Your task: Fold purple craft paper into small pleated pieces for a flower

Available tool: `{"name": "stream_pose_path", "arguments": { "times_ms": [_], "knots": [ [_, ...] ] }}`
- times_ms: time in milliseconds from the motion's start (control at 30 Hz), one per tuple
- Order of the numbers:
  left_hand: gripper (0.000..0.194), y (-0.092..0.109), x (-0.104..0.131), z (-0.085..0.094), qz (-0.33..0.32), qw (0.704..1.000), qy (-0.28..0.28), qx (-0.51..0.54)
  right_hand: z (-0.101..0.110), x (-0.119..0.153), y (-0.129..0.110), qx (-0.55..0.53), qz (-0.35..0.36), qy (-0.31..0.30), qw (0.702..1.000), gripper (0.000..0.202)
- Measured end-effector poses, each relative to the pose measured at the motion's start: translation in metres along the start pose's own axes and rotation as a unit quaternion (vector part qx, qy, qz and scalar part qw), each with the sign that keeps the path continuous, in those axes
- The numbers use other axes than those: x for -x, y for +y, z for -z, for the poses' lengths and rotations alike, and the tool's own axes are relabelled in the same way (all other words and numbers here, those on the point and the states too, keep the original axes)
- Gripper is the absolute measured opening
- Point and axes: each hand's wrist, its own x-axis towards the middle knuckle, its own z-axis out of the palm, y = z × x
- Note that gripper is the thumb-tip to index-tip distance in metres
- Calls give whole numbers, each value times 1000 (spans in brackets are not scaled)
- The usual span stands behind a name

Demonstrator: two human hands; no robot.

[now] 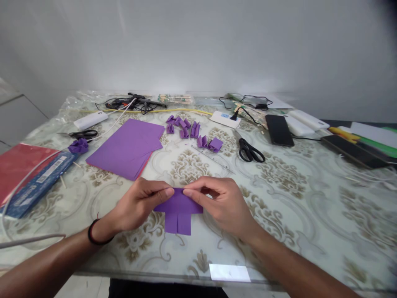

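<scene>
A folded piece of purple paper (178,211), wide on top with two narrower flaps below, is held over the near middle of the table. My left hand (144,203) pinches its upper left edge between thumb and index finger. At the upper right edge, my right hand (218,203) grips it the same way. Beyond my hands lie several small folded purple pieces (194,130). A stack of purple sheets (125,145) rests to the left, with a bit of red showing under its edge. A clear ruler (212,158) lies just past my right hand.
Black-handled scissors (250,151) and a phone (279,130) lie at the right. A white power strip (225,119) sits behind the folded pieces. At the left are a red packet (21,165), a blue packet (43,184), crumpled purple paper (78,145) and more scissors (83,133).
</scene>
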Motion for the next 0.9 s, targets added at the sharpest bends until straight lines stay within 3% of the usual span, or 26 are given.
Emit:
{"name": "stream_pose_path", "arguments": {
  "times_ms": [133, 333, 900],
  "knots": [
    [49, 1, 1, 1, 5, 1000, -6, 16, 3, -2, -1, -1, -1, -2, 1000, 12],
    [47, -2, -4, 0, 47, 995, -77, -45, 0, -5, 2, -29, -27, -24, 999, 13],
    [45, -10, -5, 6, 43, 999, -7, -18, 5, -7, 11, -45, -59, 0, 997, 17]
  ]
}}
